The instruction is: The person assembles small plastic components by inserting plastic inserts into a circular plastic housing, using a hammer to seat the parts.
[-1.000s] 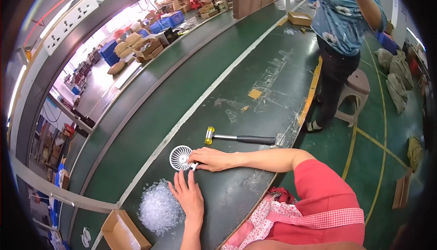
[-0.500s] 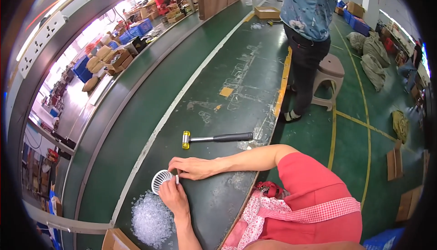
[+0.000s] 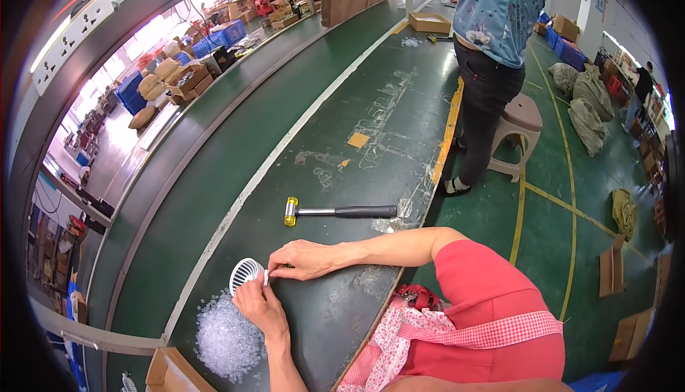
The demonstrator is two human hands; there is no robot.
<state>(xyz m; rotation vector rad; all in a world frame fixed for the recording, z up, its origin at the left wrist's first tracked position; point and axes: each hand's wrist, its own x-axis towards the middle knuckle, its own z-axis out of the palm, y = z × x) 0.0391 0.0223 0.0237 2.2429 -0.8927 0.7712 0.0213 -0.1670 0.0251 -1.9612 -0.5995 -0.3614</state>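
My left hand (image 3: 261, 308) is closed around a white round part with a slatted face (image 3: 245, 272), tilted up above the table. A short white stub sticks out of the part between my hands. The fingertips of my right hand (image 3: 303, 260) are pinched together beside this stub; whatever small thing they may hold is too small to make out. Just below the part, next to my left hand, lies a heap of small clear plastic pieces (image 3: 228, 340). Beyond my right hand rests a mallet (image 3: 342, 212) with a yellow head and black handle.
An open cardboard box (image 3: 178, 372) stands at the near left. The dark green worktable (image 3: 314, 185) stretches away, with scraps of tape on it. Farther right, another person (image 3: 492, 56) stands at its edge beside a plastic stool (image 3: 515, 131). A shallow carton (image 3: 429, 22) sits at the far end.
The whole view has shifted slightly. The slatted part is turned a little, showing its face more tilted, and both hands stay close together around it.
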